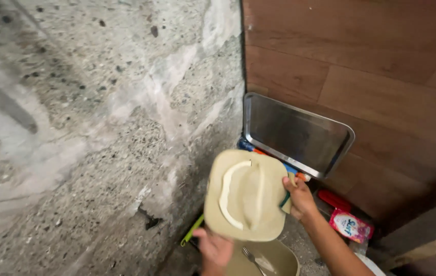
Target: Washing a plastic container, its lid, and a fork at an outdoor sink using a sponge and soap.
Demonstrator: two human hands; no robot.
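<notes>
1. Your left hand (214, 250) sat at the bottom centre of the frame, palm toward the camera, with its fingers curled up under the lower rim of a beige plate (244, 197) and gripping it there.
2. You held the plate tilted on edge in the lower centre of the frame, its underside facing you, above a beige bowl (279, 258) that held a fork (251, 257).
3. Your right hand (300, 197) reached in from the lower right, forearm angled up and left, with its fingers pinched on a sponge (287, 197) pressed against the plate's right edge.
4. A steel tray (294, 134) leaned against the wooden wall (381, 61) at right of centre.
5. A pink sachet (350, 226) lay at the lower right, near your right forearm.
</notes>
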